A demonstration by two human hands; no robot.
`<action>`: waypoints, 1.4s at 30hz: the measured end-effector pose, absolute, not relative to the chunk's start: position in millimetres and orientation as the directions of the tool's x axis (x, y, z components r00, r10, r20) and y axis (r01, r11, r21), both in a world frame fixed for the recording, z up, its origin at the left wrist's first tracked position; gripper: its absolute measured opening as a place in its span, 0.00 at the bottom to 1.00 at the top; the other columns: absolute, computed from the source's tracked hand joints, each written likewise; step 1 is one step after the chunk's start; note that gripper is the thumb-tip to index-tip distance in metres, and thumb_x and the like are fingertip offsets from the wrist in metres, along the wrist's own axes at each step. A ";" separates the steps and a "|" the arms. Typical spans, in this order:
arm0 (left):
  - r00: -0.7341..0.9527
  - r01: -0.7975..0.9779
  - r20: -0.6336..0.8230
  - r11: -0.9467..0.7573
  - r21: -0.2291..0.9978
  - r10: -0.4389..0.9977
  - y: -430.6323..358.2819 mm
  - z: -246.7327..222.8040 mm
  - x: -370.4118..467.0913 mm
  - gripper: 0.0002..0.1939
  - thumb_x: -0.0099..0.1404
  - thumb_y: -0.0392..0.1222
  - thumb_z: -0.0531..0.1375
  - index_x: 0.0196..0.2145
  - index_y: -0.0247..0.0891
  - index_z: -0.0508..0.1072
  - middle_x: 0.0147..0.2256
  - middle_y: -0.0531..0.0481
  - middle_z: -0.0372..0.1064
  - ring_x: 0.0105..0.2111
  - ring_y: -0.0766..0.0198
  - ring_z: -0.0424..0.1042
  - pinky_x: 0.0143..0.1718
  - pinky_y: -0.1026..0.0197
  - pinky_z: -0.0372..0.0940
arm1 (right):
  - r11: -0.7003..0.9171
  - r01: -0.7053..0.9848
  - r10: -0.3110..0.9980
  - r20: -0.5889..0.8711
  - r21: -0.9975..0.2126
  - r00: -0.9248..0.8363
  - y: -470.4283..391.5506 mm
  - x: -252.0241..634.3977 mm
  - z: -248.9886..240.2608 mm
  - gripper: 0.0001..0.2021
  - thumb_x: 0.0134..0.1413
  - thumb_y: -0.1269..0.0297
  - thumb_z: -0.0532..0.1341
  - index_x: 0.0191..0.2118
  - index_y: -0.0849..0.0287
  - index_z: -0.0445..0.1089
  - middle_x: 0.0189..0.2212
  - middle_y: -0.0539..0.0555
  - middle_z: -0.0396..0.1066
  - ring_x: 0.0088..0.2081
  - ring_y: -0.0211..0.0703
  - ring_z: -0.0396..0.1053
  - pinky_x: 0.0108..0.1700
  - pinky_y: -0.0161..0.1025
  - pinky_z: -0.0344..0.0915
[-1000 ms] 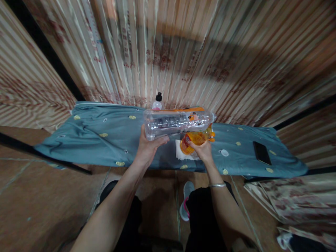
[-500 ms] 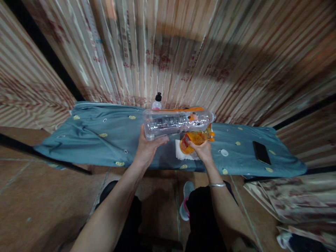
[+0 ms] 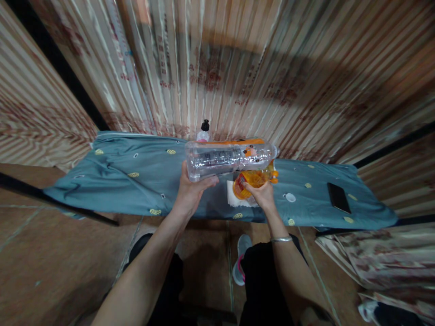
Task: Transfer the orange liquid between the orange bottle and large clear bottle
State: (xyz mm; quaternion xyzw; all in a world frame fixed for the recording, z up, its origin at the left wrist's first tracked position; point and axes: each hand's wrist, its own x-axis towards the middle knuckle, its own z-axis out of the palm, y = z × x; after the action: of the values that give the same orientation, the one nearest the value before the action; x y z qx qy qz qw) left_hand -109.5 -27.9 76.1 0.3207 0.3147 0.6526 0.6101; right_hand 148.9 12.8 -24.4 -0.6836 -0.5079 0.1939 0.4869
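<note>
My left hand (image 3: 193, 190) is closed around the base end of a large clear plastic bottle (image 3: 217, 160). The bottle lies level on its side, its neck to the right, with an orange label along it. In my right hand (image 3: 261, 192) is a smaller bottle of orange-yellow liquid (image 3: 243, 183), tilted, my thumb pressed on its red label. Its upper end passes partly behind the clear bottle's neck end. Whether the two bottles touch, I cannot tell. A folded white tissue (image 3: 233, 197) lies beneath the orange-yellow bottle.
A teal cloth with pineapple prints (image 3: 115, 181) covers the narrow table. Behind the clear bottle stands a small bottle with a black cap (image 3: 205, 127). To the right lie a white round disc (image 3: 290, 197) and a black phone (image 3: 339, 198). A striped curtain (image 3: 217, 68) hangs behind.
</note>
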 end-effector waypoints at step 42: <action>-0.050 -0.588 0.021 -0.046 0.807 0.999 -28.8 76.0 -109.6 0.37 0.40 0.34 0.77 0.46 0.43 0.68 0.28 0.58 0.78 0.27 0.63 0.77 0.34 0.59 0.70 | 0.010 0.503 0.891 0.236 -0.864 0.388 13.5 150.3 -25.2 0.30 0.34 0.46 0.76 0.44 0.55 0.75 0.46 0.62 0.83 0.51 0.64 0.81 0.58 0.58 0.76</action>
State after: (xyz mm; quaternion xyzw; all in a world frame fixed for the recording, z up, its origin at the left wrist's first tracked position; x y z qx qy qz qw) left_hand -109.6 -28.8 76.0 0.3188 0.3219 0.6492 0.6110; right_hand 150.3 13.5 -25.2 -0.6748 -0.5164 0.1986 0.4885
